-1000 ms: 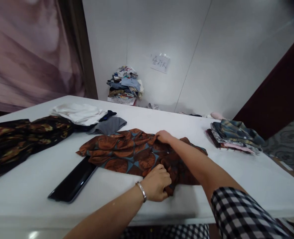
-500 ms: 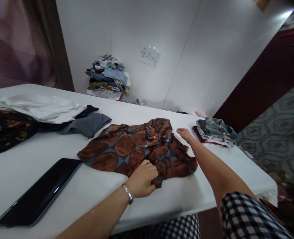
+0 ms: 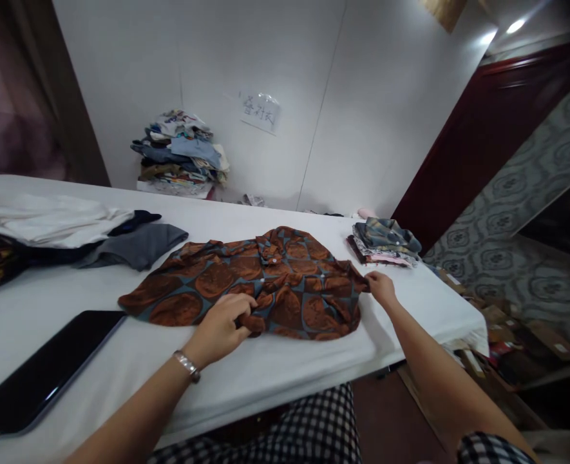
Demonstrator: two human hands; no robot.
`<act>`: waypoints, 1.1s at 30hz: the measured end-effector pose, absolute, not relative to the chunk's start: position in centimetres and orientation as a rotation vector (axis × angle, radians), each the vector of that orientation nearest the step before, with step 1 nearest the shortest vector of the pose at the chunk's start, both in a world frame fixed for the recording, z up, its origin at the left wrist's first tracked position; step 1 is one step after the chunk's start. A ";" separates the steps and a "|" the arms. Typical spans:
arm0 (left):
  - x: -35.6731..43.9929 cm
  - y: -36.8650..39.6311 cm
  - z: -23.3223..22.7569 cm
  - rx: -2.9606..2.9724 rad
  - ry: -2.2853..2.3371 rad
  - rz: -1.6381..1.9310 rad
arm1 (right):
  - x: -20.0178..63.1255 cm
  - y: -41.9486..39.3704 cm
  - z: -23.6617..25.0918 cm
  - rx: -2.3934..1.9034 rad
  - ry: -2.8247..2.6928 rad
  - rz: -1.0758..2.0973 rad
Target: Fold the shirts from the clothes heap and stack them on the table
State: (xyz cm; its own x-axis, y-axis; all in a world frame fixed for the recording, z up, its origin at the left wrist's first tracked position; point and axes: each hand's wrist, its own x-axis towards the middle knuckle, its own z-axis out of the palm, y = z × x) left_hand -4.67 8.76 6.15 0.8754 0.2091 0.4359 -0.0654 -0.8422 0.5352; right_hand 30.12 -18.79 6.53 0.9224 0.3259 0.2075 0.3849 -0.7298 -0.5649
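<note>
A brown shirt with round rust-coloured prints on blue (image 3: 265, 283) lies spread on the white table (image 3: 275, 367). My left hand (image 3: 224, 319), with a metal bracelet at the wrist, pinches the shirt's near hem. My right hand (image 3: 380, 288) grips the shirt's right edge, at the sleeve end. Both arms reach over the table's near edge.
A black tablet (image 3: 43, 374) lies at the near left. White, grey and dark clothes (image 3: 72, 229) are heaped at the left. A folded stack of garments (image 3: 385, 241) sits at the table's right end. Another pile of clothes (image 3: 181, 151) stands against the wall. Boxes (image 3: 507, 328) clutter the floor at right.
My right hand left the collar area and moved right to the shirt's right edge, spreading the shirt flatter. My left hand stayed on the near hem. The view swung to the right.
</note>
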 end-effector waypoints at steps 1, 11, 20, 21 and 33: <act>-5.0 8.7 6.2 2.535 0.093 0.604 | 29.9 -19.8 6.2 -2.437 -0.500 -0.096; -8.5 8.1 6.5 2.702 0.133 0.362 | 23.6 -23.1 3.2 -2.229 -0.796 -0.224; -8.7 2.8 11.4 2.303 0.262 0.386 | 9.3 -18.3 4.9 -1.813 -1.610 0.253; -7.9 2.0 11.7 2.258 0.249 0.370 | 8.4 -17.5 4.6 -1.782 -1.579 0.259; -2.9 7.4 8.5 2.170 0.327 0.501 | 12.2 -16.8 6.5 -1.226 -0.421 0.372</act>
State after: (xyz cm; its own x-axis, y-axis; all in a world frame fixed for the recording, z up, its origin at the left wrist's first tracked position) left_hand -2.91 7.42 8.55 0.8850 0.4012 0.2363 0.0554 -0.5945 0.8022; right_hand 12.20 -16.83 6.49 0.8646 0.4906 0.1090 -0.0481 0.2965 -0.9538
